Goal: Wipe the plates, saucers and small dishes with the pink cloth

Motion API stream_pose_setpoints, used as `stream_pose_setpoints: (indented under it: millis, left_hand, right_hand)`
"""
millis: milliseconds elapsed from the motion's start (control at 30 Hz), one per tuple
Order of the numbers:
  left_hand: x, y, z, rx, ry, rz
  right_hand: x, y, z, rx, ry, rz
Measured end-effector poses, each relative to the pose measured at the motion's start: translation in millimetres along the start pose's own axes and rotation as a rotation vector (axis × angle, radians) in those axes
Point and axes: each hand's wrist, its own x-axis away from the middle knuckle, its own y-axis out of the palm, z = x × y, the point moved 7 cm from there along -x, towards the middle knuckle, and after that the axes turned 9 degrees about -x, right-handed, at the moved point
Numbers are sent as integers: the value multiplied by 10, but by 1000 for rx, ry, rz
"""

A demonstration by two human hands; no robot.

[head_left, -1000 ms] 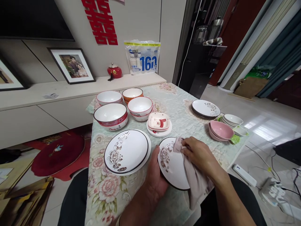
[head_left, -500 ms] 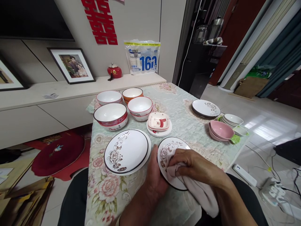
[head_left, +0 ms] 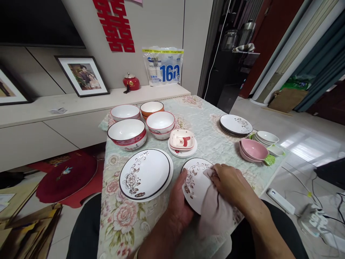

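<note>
My left hand grips the left edge of a white plate with a dark rim and brown flowers, thumb on top and fingers beneath. The plate is tilted above the near side of the table. In my right hand is a bunched pale pink cloth, pressed on the plate's right rim, its loose end hanging over the plate's near edge. Left of my hands, a similar flowered plate lies on top of another white plate. Small rectangular bear dishes sit on little round plates just beyond.
Stacked bowls fill the table's far left. At the right stand a pile of flowered plates, pink bowls and small white bowls close to the edge. A floral cloth covers the table. Behind is a low cabinet.
My right hand has moved with the cloth from the middle of the plate to its right rim. The cloth's loose end has swung left. My left hand keeps its grip.
</note>
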Motion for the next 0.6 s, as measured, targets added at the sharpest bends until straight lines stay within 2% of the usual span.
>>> stream_pose_setpoints:
  millis: [67, 133, 300, 367, 433, 500, 533, 600]
  left_hand:
    - [-3, 0, -9, -7, 0, -14]
    - [-7, -1, -1, -14, 25, -28]
    - [0, -4, 7, -8, 38, -31]
    - [6, 5, 16, -23, 44, -40]
    - [4, -1, 20, -42, 47, -29]
    - [-6, -31, 10, -74, 32, 13]
    - [-11, -52, 7, -94, 28, 44]
    - [-17, -89, 9, -125, 32, 99]
  right_hand:
    - [83, 53, -62, -15, -50, -90]
    - [144, 101, -232, -124, -144, -151]
    - [186, 24, -690, -432, -338, -122]
    - [219, 25, -767, -513, -442, -235]
    - [276, 44, -728, -567, -539, -397]
    - [294, 55, -553, -571, -541, -488]
    - [279, 53, -437, -554, -512, -489]
    - [204, 17, -194, -507, -420, -396]
